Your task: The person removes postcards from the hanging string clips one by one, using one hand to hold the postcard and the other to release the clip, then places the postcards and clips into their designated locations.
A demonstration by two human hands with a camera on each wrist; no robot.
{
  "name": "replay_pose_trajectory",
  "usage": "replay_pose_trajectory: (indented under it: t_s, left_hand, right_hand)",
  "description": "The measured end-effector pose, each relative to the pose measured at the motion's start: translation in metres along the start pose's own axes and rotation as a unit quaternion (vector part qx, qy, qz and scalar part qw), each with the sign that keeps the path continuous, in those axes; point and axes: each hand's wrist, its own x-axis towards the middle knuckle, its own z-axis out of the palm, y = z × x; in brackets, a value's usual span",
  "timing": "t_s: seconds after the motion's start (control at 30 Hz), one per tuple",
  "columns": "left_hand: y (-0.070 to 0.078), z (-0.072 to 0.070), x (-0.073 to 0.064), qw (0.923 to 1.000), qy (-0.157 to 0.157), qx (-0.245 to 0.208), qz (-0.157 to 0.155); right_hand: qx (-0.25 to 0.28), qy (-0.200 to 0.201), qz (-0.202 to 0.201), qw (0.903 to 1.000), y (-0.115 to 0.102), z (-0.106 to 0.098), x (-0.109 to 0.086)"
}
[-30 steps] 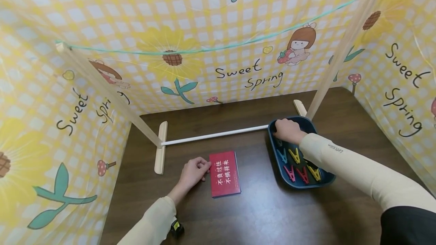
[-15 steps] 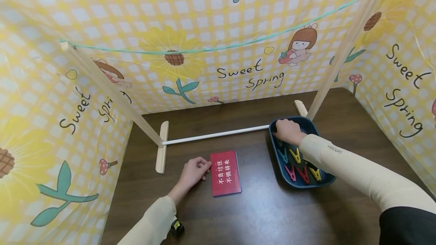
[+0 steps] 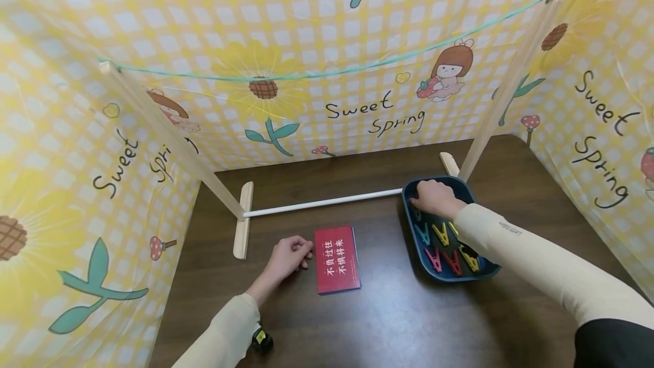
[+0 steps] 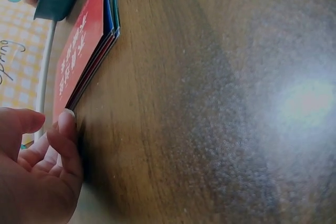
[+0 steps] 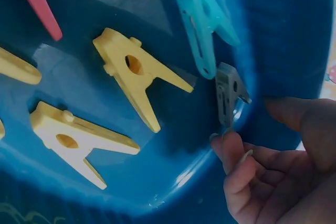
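My left hand (image 3: pixel 288 258) rests on the table just left of a stack of thin booklets (image 3: pixel 337 260) with a red cover. In the left wrist view its fingers are loosely bent, the thumb apart, near the booklet corner (image 4: pixel 84 51). My right hand (image 3: pixel 434 199) reaches into the far end of a dark blue basket (image 3: pixel 424 268). In the right wrist view, a fingertip meets or nearly meets the end of a grey clothespin (image 5: pixel 227 95), with the thumb apart from it. Beside it lie a turquoise clothespin (image 5: pixel 202 24) and yellow clothespins (image 5: pixel 134 66).
Behind the booklets stands a wooden frame with a left post (image 3: pixel 168 135), a right post (image 3: pixel 506 90), a green string (image 3: pixel 327 74) and a white bar (image 3: pixel 327 203). A black-and-yellow object (image 3: pixel 262 339) lies near the left sleeve. Patterned cloth (image 3: pixel 357 27) surrounds the table.
My left hand has drawn slightly left, leaving a small gap to the booklets. The right hand has shifted a little right inside the basket. The head view has moved slightly.
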Motion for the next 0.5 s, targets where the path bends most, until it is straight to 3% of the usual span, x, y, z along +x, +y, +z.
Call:
replay_pose_trajectory:
  t_s: [0.3, 0.5]
  left_hand:
    - [0.009, -0.008, -0.005, 0.9994, 0.024, -0.011, 0.021]
    - [0.023, -0.012, -0.013, 0.9975, 0.030, 0.031, 0.056]
  right_hand:
    - [0.047, 0.018, 0.003, 0.9987, -0.003, -0.007, -0.014]
    - [0.067, 0.052, -0.038, 0.9957, -0.007, -0.003, -0.034]
